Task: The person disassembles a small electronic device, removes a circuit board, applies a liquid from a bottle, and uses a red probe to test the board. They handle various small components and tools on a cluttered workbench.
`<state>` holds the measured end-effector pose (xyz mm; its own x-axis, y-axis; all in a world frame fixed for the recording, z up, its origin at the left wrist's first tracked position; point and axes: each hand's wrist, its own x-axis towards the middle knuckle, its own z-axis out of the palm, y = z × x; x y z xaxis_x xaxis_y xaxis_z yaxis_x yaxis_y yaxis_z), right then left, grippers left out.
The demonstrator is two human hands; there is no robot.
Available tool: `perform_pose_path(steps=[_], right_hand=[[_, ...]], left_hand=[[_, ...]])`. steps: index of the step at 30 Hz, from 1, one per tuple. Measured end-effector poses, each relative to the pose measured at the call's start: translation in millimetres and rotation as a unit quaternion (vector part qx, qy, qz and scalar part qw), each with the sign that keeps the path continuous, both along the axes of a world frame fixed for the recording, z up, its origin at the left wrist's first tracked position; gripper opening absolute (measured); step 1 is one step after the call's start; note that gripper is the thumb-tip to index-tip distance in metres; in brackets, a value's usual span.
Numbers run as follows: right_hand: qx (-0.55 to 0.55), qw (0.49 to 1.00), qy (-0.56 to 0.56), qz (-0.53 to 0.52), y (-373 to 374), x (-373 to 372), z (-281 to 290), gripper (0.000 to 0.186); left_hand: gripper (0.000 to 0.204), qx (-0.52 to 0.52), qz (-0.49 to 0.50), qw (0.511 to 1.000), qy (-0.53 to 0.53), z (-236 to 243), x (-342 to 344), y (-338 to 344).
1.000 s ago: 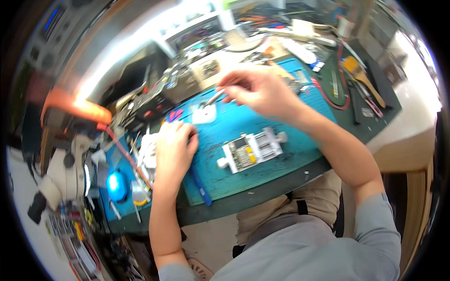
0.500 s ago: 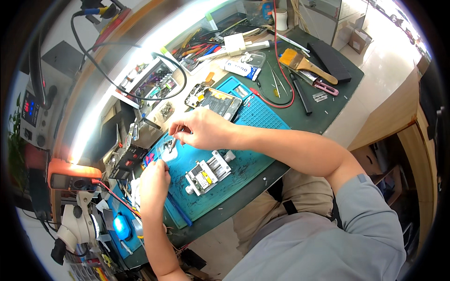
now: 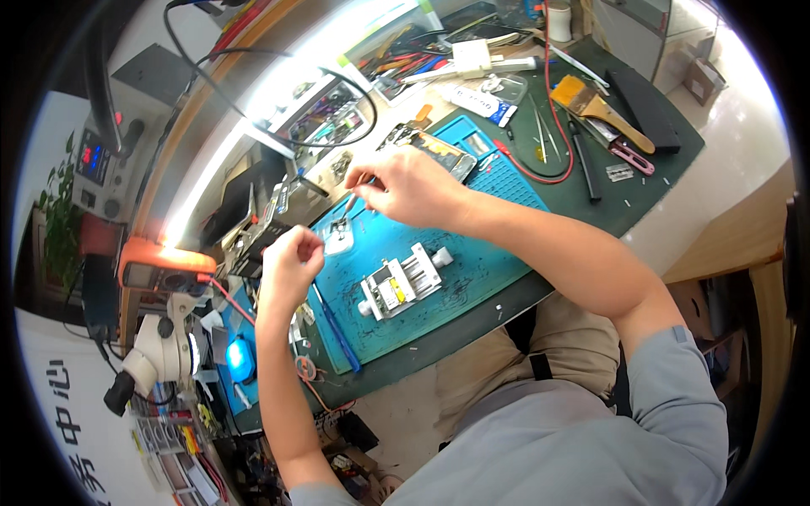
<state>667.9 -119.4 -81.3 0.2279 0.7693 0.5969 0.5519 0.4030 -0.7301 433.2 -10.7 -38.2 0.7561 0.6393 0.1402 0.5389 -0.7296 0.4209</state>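
Slim tool (image 3: 348,203) — light, stiff and probably smooth, best held along its upper shaft — slants down from the right hand (image 3: 412,187), whose thumb and fingertips pinch its top end above a clear tray (image 3: 339,244). That shallow tray looks light and likely to slide, so it is best steadied by its rim. Just left of it, the left hand (image 3: 289,263) is curled, thumb near forefinger; whether it pinches anything, I cannot tell. Nearer the body, a white clamp (image 3: 422,271) carries a circuit board (image 3: 386,291) on the blue mat (image 3: 481,261), with a blue stick (image 3: 336,331) to its left.
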Motion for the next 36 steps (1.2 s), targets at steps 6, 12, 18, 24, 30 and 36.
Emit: perform_pose_path(steps=[6, 12, 18, 24, 30, 36], right_hand=[[0.006, 1.000, 0.016, 0.014, -1, -1, 6, 0.016], [0.007, 1.000, 0.004, -0.008, -5, 3, 13, 0.016], [0.013, 1.000, 0.001, -0.013, -6, 5, 11, 0.016], [0.005, 1.000, 0.001, -0.008, -7, 3, 12, 0.016], [0.017, 1.000, 0.002, -0.007, -5, 5, 10, 0.016], [0.014, 0.999, -0.014, -0.028, -8, 6, 12, 0.016]], left_hand=[[0.011, 0.012, 0.011, 1.000, 0.000, -5, 12, 6], [0.010, -0.001, 0.020, 0.999, -0.039, -7, 6, -1], [0.013, -0.010, 0.058, 0.997, 0.049, -10, -26, -13], [0.014, 0.069, 0.055, 0.994, 0.063, -24, -35, -22], [0.012, 0.075, 0.004, 0.995, 0.069, -33, -44, -9], [0.011, 0.109, -0.015, 0.994, -0.008, -26, -23, -12]])
